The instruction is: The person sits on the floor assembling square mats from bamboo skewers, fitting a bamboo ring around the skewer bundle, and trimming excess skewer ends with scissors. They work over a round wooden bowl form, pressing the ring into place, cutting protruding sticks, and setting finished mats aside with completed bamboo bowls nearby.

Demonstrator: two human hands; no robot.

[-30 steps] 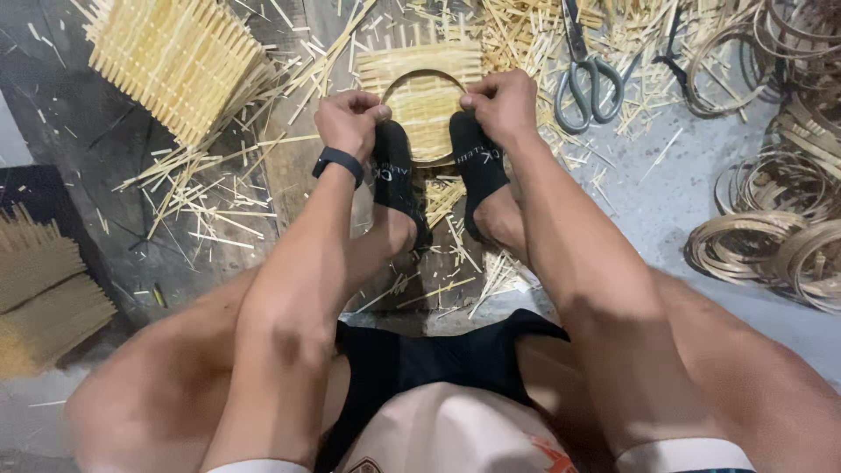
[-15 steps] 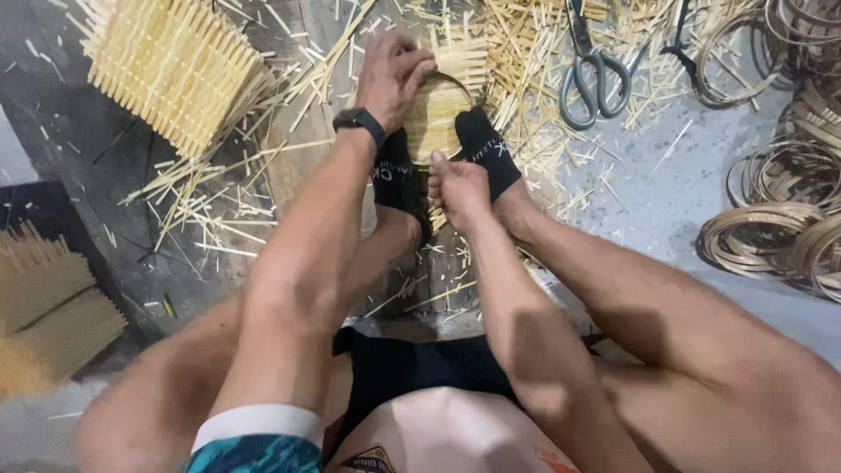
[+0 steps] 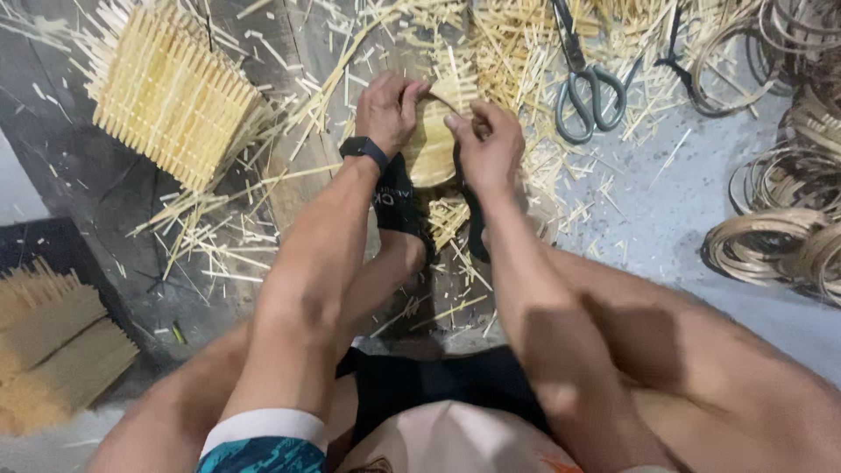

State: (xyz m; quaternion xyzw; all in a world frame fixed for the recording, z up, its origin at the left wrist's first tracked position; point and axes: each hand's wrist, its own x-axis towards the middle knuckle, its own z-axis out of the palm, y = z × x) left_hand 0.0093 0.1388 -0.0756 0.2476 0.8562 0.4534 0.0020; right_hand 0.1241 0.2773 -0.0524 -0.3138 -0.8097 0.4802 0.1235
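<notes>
I sit on the floor with my legs drawn up. A small woven bamboo mat with a round hoop (image 3: 431, 140) lies between my two black-socked feet (image 3: 396, 197). My left hand (image 3: 388, 109), with a black watch at the wrist, grips the mat's left edge and the hoop. My right hand (image 3: 486, 144) grips its right edge, fingers curled over the rim. Both hands are close together on the piece.
A finished mat of bamboo slats (image 3: 171, 92) lies at the upper left. Grey-handled scissors (image 3: 585, 83) rest at the upper right among scattered bamboo slivers. Coils of bamboo strip (image 3: 780, 228) pile at the right. Bundled slats (image 3: 53, 346) lie at the left.
My right hand has come back up from my foot to the mat's right edge. My left hand stays on the left edge, and the view has tilted slightly.
</notes>
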